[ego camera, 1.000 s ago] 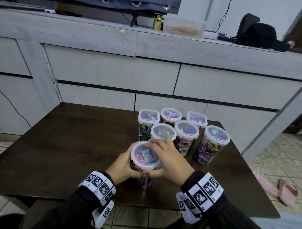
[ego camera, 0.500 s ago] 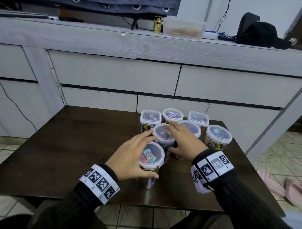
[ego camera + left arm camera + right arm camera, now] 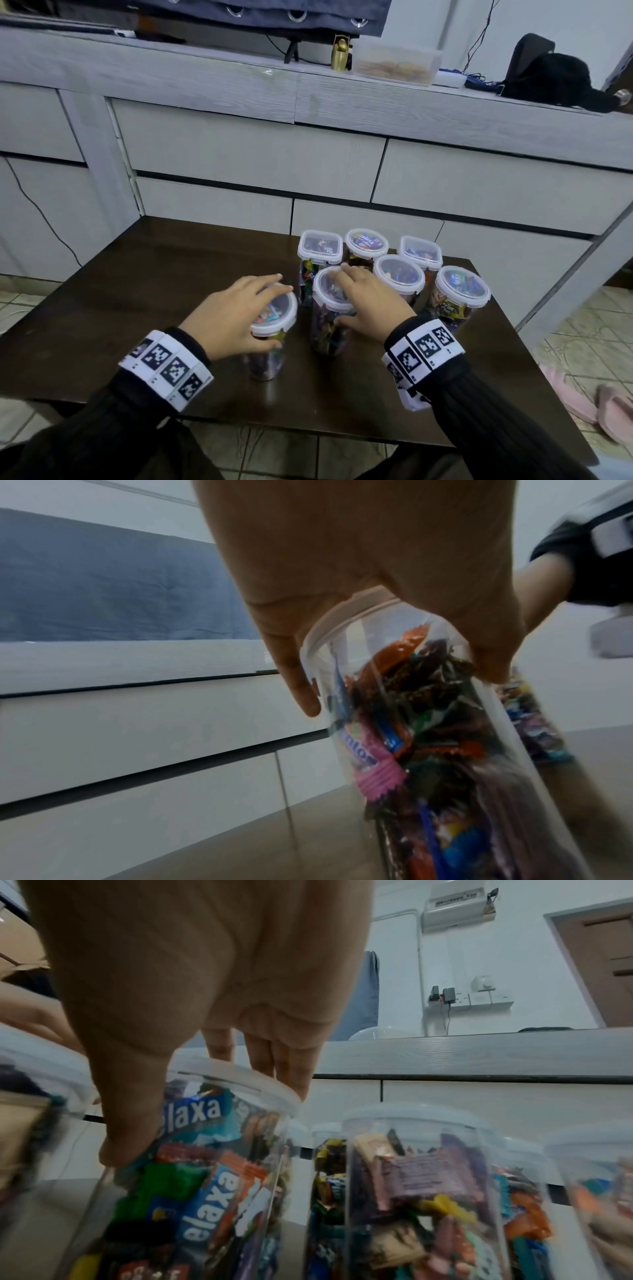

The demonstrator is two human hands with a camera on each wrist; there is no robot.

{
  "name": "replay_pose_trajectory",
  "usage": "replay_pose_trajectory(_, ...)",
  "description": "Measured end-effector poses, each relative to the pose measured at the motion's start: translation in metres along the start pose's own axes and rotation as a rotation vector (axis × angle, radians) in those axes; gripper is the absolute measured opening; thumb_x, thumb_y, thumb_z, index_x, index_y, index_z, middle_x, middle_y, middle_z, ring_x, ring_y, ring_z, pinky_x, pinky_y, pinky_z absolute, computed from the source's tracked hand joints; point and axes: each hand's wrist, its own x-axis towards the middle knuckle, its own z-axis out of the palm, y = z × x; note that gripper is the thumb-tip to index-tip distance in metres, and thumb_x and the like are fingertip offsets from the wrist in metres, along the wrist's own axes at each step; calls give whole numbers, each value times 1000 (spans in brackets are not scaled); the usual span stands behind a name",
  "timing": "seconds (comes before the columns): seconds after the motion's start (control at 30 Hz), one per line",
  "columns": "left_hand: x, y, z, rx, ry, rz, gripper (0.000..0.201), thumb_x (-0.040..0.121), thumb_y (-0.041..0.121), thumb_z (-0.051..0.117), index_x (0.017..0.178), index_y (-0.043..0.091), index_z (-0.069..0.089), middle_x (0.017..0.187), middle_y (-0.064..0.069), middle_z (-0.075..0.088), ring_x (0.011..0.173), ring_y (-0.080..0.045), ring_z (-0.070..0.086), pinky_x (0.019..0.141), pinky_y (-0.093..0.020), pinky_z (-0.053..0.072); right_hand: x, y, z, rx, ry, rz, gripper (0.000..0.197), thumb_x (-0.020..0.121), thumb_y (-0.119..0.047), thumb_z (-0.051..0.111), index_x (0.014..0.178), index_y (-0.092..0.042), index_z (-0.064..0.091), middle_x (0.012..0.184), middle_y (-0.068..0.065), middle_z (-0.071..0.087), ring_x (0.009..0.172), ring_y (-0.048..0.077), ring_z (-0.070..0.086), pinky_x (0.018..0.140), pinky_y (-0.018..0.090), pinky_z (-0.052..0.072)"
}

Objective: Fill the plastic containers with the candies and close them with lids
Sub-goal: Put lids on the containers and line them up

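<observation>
Several clear plastic containers full of wrapped candies stand lidded on the dark table (image 3: 137, 291). My left hand (image 3: 239, 313) covers the lid of the nearest container (image 3: 270, 356), thumb down its side; in the left wrist view the left hand (image 3: 377, 574) grips that container (image 3: 428, 737) by its top. My right hand (image 3: 368, 301) lies over the lid of the neighbouring container (image 3: 325, 329), thumb on its wall. In the right wrist view the right hand (image 3: 205, 974) has its fingers on the white lid (image 3: 240, 1080) and its thumb against the container (image 3: 212, 1177).
Five more closed containers cluster behind and to the right, the nearest of them a round one (image 3: 462, 291) by the table's right side. A grey cabinet (image 3: 308, 164) stands right behind the table. Pink slippers (image 3: 596, 404) lie on the tiled floor at the right.
My right hand has left the nearest container's lid and moved onto the container behind it. My left hand has shifted from the side to the top of the nearest container.
</observation>
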Motion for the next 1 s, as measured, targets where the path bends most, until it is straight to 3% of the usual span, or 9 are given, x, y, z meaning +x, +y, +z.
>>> replay_pose_trajectory(0.13, -14, -35, -11, -51, 0, -193, 96, 71, 60, 73, 148, 35, 21, 157, 8, 28, 140, -9, 33, 107, -32, 39, 4, -30, 2, 26, 14, -78, 70, 80, -30, 73, 137, -20, 33, 153, 12, 26, 139, 28, 30, 106, 42, 41)
replay_pose_trajectory(0.27, -20, -64, -23, 188, 27, -224, 86, 69, 59, 76, 140, 25, 43, 157, -1, 30, 147, -17, 22, 114, -41, 30, 29, -72, 8, 44, 12, -140, 68, 80, -22, 73, 135, -18, 33, 154, 14, 22, 141, 29, 24, 107, 43, 39)
replay_pose_trajectory(0.37, -21, -79, -28, 294, 58, -296, 77, 61, 44, 87, 128, 21, 58, 137, -8, 52, 129, -28, 45, 97, -47, 45, 58, -98, 10, 63, 41, -116, 68, 79, -13, 72, 136, -15, 34, 150, 16, 27, 138, 33, 29, 106, 44, 40)
replay_pose_trajectory(0.5, -2, -108, -29, 340, 53, -405, 71, 66, 35, 85, 129, 22, 54, 124, -4, 54, 109, -25, 54, 84, -40, 48, 106, -118, 9, -35, 91, -61, 67, 77, -16, 73, 134, -12, 37, 136, 15, 39, 126, 33, 38, 102, 45, 40)
replay_pose_trajectory(0.6, 18, -137, -29, 332, 54, -440, 67, 71, 30, 83, 129, 22, 51, 124, -3, 52, 107, -23, 54, 79, -38, 50, 146, -122, 8, -170, 126, -49, 63, 79, -23, 70, 133, -12, 39, 134, 13, 46, 122, 32, 42, 97, 45, 38)
replay_pose_trajectory(0.87, 91, -206, -28, 290, 44, -409, 63, 69, 20, 84, 122, 17, 49, 115, -5, 49, 107, -26, 53, 70, -38, 49, 258, -117, 22, -207, 203, -45, 35, 95, -14, 46, 129, -8, 44, 128, 13, 50, 120, 31, 45, 93, 39, 41)
replay_pose_trajectory(1.0, 120, -231, -28, 252, 46, -411, 60, 73, 15, 82, 122, 15, 48, 118, -7, 47, 111, -26, 51, 78, -40, 51, 303, -107, 28, -243, 197, -20, 35, 97, -13, 40, 131, -7, 43, 132, 14, 50, 123, 31, 43, 94, 39, 40)
